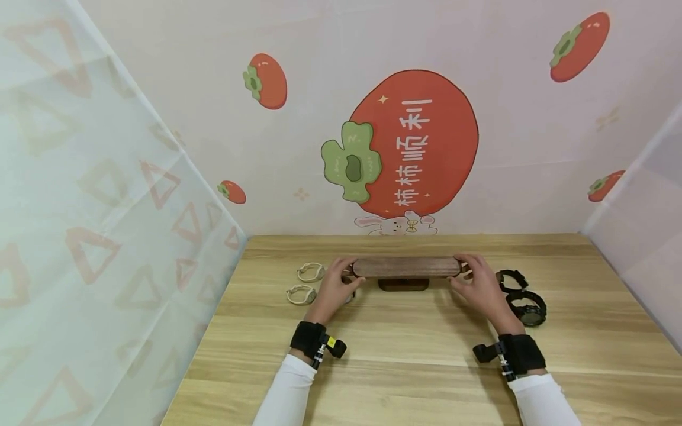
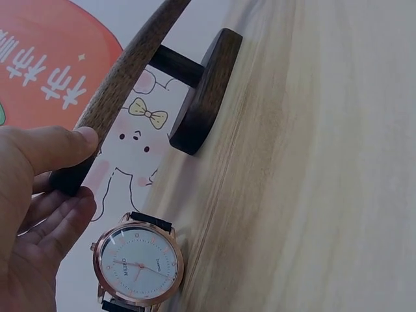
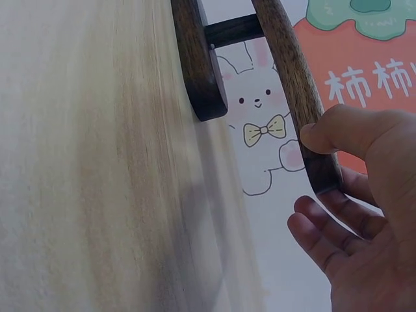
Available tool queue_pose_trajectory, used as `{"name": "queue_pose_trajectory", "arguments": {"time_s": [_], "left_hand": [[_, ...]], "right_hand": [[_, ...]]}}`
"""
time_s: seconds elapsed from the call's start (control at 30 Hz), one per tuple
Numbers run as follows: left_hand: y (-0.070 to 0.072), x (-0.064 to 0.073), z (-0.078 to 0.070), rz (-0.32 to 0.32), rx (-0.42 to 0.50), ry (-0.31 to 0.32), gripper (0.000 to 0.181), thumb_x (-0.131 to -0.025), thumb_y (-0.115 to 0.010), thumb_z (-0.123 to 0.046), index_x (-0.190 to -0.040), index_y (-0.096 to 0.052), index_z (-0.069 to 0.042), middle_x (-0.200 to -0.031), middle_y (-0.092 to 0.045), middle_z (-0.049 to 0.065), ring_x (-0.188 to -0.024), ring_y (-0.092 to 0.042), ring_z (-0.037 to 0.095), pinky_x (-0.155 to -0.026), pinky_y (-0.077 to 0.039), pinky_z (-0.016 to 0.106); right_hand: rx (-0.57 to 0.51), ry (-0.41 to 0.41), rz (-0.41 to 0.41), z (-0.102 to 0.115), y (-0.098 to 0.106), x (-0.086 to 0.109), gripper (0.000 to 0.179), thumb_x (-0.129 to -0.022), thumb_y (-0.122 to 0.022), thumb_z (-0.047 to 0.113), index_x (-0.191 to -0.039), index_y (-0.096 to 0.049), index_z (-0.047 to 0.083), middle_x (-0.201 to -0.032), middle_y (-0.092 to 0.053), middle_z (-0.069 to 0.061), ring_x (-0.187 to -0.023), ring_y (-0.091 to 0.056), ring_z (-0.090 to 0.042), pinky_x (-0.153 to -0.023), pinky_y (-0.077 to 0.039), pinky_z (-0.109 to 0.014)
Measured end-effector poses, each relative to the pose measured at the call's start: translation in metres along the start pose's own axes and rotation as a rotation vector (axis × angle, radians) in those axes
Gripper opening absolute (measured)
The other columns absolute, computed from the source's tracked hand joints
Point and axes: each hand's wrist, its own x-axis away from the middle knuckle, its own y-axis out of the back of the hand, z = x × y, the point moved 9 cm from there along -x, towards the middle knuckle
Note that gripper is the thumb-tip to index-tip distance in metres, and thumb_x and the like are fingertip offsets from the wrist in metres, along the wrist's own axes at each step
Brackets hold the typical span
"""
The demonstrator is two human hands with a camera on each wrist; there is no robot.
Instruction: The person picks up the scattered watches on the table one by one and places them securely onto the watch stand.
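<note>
A dark wooden T-bar display stand point(image 1: 406, 267) stands on the table, its long bar raised by a short post above a rounded base point(image 1: 403, 286). My left hand point(image 1: 334, 291) grips the left end of the bar, thumb on the near face and fingers behind the tip. At the other end my right hand point(image 1: 482, 292) pinches the bar in the same way; its thumb point(image 3: 318, 136) lies on the wood in the right wrist view. Below my left hand, the left wrist view shows a watch point(image 2: 138, 264) with a white dial, rose-gold case and dark strap.
Two pale-strapped watches, one behind point(image 1: 311, 272) and one nearer point(image 1: 301, 294), lie left of my left hand. To the right lie a black watch point(image 1: 511, 280) and a larger black watch point(image 1: 527, 310). A printed wall point(image 1: 522, 148) borders the table's back edge.
</note>
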Motion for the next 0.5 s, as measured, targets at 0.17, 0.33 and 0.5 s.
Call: {"name": "queue_pose_trajectory", "arguments": {"time_s": [0.17, 0.33, 0.5], "left_hand": [[0.0013, 0.0039, -0.0008, -0.003, -0.007, -0.01, 0.058, -0.097, -0.08, -0.014, -0.15, -0.059, -0.005, -0.134, -0.061, 0.016, -0.11, -0.07, 0.032, -0.093, -0.065, 0.044], [0.0027, 0.007, -0.0015, -0.001, -0.007, -0.011, 0.058, -0.097, -0.081, -0.016, -0.149, -0.06, -0.004, -0.137, -0.061, 0.016, -0.112, -0.07, 0.032, -0.095, -0.064, 0.044], [0.0029, 0.0103, -0.0021, -0.001, -0.003, -0.015, 0.057, -0.097, -0.081, -0.019, -0.149, -0.06, -0.006, -0.138, -0.061, 0.014, -0.116, -0.068, 0.03, -0.099, -0.063, 0.044]], "right_hand": [[-0.001, 0.001, -0.005, -0.0012, -0.0026, 0.001, 0.055, -0.095, -0.076, 0.002, -0.145, -0.054, -0.006, -0.134, -0.053, -0.028, -0.112, -0.059, -0.041, -0.089, -0.058, -0.054], [0.004, -0.006, -0.002, -0.0015, -0.0031, 0.0028, 0.056, -0.094, -0.075, 0.001, -0.145, -0.054, -0.006, -0.134, -0.052, -0.027, -0.112, -0.059, -0.04, -0.089, -0.058, -0.054], [-0.003, -0.022, 0.017, -0.0018, -0.0026, 0.0053, 0.057, -0.095, -0.074, 0.0, -0.147, -0.052, -0.005, -0.136, -0.05, -0.027, -0.114, -0.058, -0.041, -0.091, -0.057, -0.055]]}}
